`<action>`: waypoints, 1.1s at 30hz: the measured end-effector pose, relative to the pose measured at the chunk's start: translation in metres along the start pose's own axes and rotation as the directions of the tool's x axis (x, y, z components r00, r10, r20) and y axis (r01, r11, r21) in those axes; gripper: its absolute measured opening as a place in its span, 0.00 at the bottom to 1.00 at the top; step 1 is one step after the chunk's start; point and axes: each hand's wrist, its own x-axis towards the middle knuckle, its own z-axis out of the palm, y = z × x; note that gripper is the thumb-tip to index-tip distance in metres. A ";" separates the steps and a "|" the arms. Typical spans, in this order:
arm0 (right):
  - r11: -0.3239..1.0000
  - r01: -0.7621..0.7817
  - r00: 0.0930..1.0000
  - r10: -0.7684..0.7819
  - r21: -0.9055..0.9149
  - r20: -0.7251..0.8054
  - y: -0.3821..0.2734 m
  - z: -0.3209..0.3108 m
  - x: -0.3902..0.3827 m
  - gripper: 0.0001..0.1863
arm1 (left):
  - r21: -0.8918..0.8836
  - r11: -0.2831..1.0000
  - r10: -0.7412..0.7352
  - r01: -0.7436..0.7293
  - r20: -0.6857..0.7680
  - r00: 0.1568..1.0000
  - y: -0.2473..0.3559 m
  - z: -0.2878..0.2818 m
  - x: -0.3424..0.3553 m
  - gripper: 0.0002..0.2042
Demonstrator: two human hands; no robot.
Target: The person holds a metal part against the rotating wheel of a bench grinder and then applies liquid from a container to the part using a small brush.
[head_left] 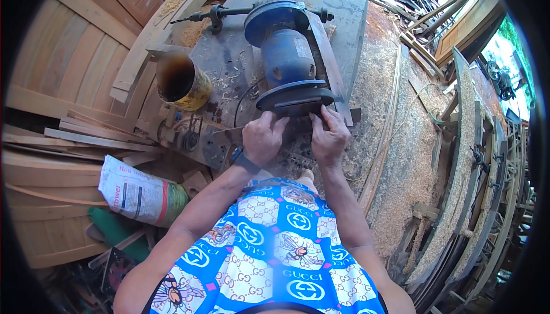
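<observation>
A blue bench grinder (287, 56) is mounted on the worktable in front of me. Against the near face of its grinding wheel (309, 95) lies a flat dark metal bar (298, 106), possibly a blade. My left hand (264, 137) pinches the bar's left part, thumb and fingers closed. At the bar's right end my right hand (330, 136) pinches it the same way. My fingers partly cover the bar's lower edge. Whether the wheel is turning, I cannot tell.
Left of the grinder stands a yellow pot (197, 93) with a dark inside. A shaft with a drill bit (186, 19) lies beyond it. A white printed sack (137, 191) leans at the left by stacked boards (103, 133). Sawdust (409, 159) covers the ground at right.
</observation>
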 end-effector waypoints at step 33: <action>0.993 0.095 0.995 -0.096 0.064 0.018 -0.022 0.022 -0.015 0.15 | -0.092 0.990 -0.104 0.108 0.045 0.994 -0.037 -0.021 -0.017 0.13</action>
